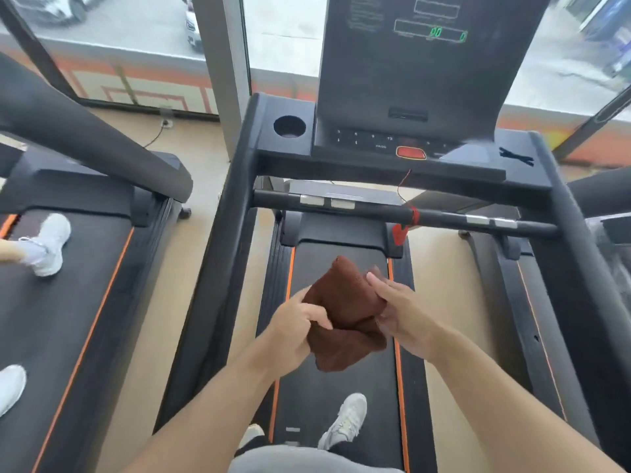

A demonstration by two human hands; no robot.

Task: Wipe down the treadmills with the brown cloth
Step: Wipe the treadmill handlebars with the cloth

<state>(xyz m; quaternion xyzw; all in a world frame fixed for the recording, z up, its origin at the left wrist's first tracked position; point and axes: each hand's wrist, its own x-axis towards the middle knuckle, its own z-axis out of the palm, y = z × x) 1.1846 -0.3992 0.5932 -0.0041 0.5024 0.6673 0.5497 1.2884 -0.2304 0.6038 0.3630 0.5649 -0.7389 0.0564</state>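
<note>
Bunched brown cloth (345, 315) we note above treadmill (338, 397) belt, long axis running toward the console, left hand (296, 327) pinching its near edge, right hand (397, 307) gripping its side.

Three black treadmills with orange-edged belts: one in the middle (338, 397), one on the left (68, 319), one on the right (546, 319). One crumpled brown cloth (345, 315). Two bare hands, left (297, 322) and right (399, 308). Four white sneakers: two on the middle belt (345, 421) (251, 433), two on the left belt (47, 244) (10, 387).
</note>
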